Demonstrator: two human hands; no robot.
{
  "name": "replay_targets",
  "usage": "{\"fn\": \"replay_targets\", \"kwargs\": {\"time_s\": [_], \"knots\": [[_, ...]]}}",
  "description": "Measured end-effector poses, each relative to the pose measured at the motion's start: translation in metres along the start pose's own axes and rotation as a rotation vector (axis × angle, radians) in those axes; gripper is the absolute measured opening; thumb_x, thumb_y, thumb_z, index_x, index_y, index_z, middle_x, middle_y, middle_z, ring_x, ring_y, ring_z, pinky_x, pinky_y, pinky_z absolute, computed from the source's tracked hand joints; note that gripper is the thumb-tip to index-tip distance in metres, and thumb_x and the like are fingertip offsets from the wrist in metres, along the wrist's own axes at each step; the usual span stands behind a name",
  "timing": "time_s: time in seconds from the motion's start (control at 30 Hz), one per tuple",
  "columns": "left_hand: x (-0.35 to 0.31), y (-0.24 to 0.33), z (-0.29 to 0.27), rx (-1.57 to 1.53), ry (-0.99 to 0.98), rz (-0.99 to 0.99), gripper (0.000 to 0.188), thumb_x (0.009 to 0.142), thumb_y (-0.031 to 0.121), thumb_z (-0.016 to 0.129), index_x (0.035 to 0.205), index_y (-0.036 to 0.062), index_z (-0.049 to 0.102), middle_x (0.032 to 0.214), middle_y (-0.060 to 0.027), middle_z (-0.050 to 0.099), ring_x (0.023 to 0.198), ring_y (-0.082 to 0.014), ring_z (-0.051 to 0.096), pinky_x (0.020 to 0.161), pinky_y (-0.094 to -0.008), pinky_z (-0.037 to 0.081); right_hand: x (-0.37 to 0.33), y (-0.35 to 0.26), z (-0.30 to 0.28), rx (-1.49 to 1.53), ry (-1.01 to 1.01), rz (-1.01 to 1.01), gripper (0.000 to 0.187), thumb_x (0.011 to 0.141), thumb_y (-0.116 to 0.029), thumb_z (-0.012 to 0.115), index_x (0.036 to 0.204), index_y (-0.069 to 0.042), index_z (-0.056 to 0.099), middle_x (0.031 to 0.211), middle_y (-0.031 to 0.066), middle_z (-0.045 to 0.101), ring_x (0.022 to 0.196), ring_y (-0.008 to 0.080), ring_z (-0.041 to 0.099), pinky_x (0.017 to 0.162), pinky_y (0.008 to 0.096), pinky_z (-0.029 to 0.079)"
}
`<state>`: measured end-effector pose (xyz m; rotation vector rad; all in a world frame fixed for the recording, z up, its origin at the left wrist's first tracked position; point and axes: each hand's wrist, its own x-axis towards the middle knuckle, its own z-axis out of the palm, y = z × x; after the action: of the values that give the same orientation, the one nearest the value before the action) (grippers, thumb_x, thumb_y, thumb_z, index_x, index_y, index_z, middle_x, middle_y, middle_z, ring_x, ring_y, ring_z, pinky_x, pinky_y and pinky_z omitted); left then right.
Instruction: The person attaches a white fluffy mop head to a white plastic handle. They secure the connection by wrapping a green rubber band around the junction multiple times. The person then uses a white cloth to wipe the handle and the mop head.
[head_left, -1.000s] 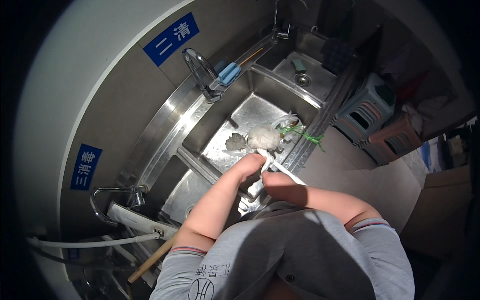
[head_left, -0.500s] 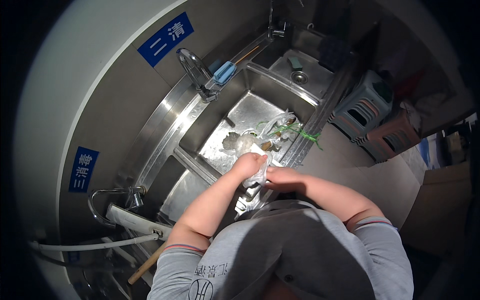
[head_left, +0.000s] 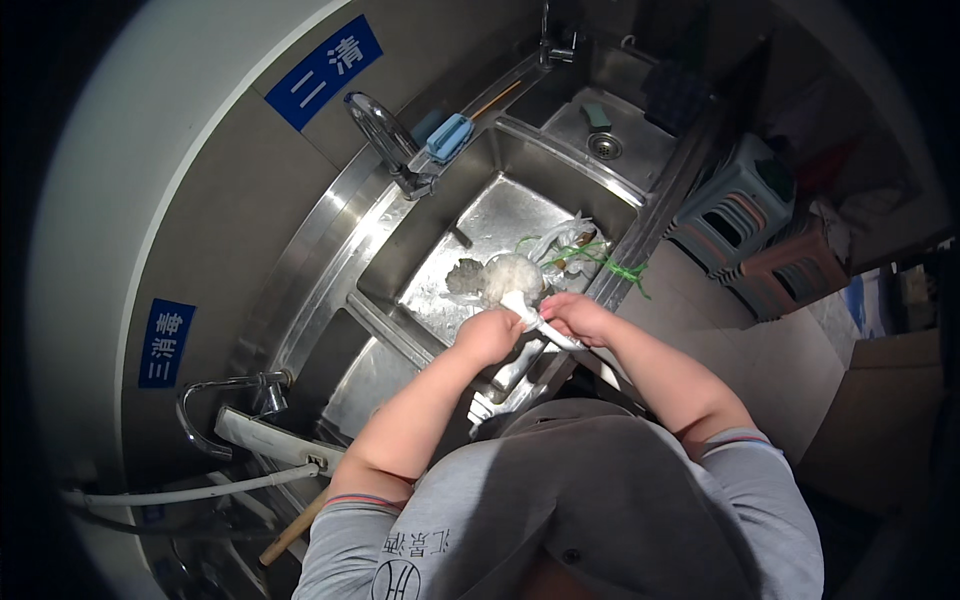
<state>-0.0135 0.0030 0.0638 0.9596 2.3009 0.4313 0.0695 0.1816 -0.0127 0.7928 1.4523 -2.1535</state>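
A rounded, whitish bundle (head_left: 512, 278) lies over the near part of the steel sink basin (head_left: 530, 215); it looks like a filled plastic bag, but its contents cannot be made out. Its white neck narrows toward me and passes between my hands. My left hand (head_left: 490, 335) is closed on this neck from the left. At the right side of the neck, my right hand (head_left: 578, 318) has its fingers bent and pinched together on the white plastic. A grey, crumpled clump (head_left: 463, 277) sits against the bundle's left side.
Green string (head_left: 625, 270) and a clear crumpled bag (head_left: 560, 240) with brown pieces lie at the basin's right. A chrome faucet (head_left: 385, 140) and a blue brush (head_left: 450, 137) stand behind. Stacked plastic stools (head_left: 735, 205) are at the right.
Both hands have shifted, the right one raised and turned beside the neck. Loose plastic below the left hand is no longer visible, and the round bundle shows more fully.
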Motion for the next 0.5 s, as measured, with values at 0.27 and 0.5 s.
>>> {"fn": "replay_targets", "kwargs": {"time_s": [0.27,0.5], "knots": [[-0.02,0.017,-0.008,-0.048,0.063,0.134,0.017,0.083,0.027,0.051,0.093,0.0187,0.062,0.084,-0.0098,0.062,0.077,-0.0305,0.059,0.066,-0.0377,0.047,0.039,0.0,0.017,-0.19,-0.729,0.45,0.026,0.081,-0.026,0.06,0.1,-0.009,0.056,0.101,0.008,0.059,0.075,0.0119,0.059,0.063,0.0293,0.05],[-0.03,0.023,-0.001,0.038,0.184,-0.128,0.028,0.084,0.038,0.049,0.084,0.013,0.062,0.077,-0.0147,0.061,0.072,-0.0326,0.059,0.063,-0.0413,0.046,0.029,-0.024,0.019,-0.745,-0.144,-0.285,0.029,0.074,-0.027,0.059,0.089,-0.002,0.063,0.079,0.0107,0.064,0.073,0.0186,0.059,0.068,0.0313,0.046]]}}
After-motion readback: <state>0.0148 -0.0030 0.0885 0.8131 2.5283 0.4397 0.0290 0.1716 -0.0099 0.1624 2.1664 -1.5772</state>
